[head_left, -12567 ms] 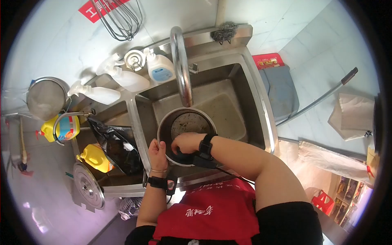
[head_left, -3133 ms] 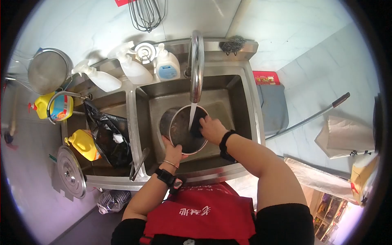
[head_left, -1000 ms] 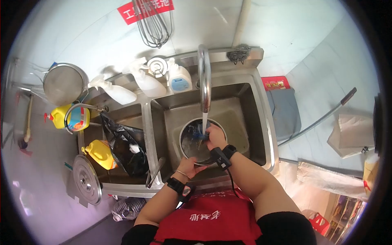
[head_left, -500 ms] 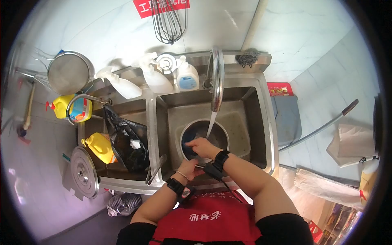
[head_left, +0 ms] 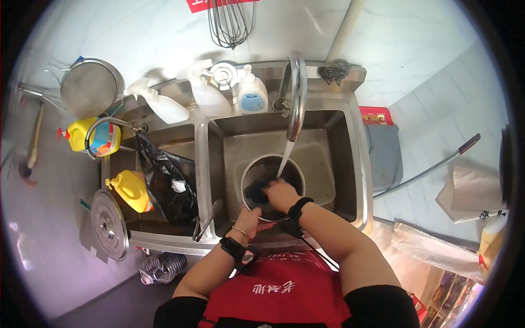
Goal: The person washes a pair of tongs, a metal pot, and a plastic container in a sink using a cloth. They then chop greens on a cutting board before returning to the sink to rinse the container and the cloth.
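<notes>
A round metal pot (head_left: pixel 302 176) stands in the right basin of the steel sink (head_left: pixel 342 164). My left hand (head_left: pixel 250 221) grips its near-left rim, thumb at the edge. Inside the pot, my right hand (head_left: pixel 281 195) has its fingers closed on a dark blue cloth (head_left: pixel 256 192), pressed against the inner wall. The fingertips are partly hidden. Water from the curved faucet (head_left: pixel 296 104) runs into the pot right beside my right hand.
The left basin holds a black plastic bag (head_left: pixel 167 186) and a yellow bottle (head_left: pixel 130 190). White spray bottles (head_left: pixel 164 106) and a pump bottle (head_left: pixel 252 95) line the back ledge. A round metal lid (head_left: pixel 110 224) leans at the left edge; a steel scrubber (head_left: pixel 335 70) sits back right.
My right hand has moved deeper into the pot, under the water stream, and more dark cloth shows. The left hand stays at the rim. The view has shifted slightly.
</notes>
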Motion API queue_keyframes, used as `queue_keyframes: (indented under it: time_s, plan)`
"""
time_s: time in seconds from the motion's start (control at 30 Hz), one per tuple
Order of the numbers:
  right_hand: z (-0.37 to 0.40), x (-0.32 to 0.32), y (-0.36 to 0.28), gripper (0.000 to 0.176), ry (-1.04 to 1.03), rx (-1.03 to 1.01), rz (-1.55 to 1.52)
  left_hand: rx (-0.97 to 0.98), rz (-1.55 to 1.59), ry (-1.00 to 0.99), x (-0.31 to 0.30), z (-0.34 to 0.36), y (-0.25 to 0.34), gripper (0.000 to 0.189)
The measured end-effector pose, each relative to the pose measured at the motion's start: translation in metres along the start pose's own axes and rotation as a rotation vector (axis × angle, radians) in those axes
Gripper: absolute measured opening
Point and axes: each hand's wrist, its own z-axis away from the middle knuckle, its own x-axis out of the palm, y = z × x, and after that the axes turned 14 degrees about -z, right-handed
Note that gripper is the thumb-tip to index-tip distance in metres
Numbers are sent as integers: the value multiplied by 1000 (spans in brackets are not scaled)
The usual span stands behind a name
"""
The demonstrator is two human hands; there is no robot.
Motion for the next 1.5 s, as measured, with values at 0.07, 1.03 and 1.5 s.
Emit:
queue_keyframes:
  time_s: [0.07, 1.03, 1.5]
  plan:
    - [3, 2, -1, 28, -167, -40, 64, 35, -26, 47, -2, -1, -2, 38]
    - [-13, 29, 34, 20, -82, 149, 144, 4, -119, -2, -20, -26, -19, 81]
    - [-15, 2, -19, 33, -82, 126, -1185, -68, -32, -61, -19, -14, 6, 50]
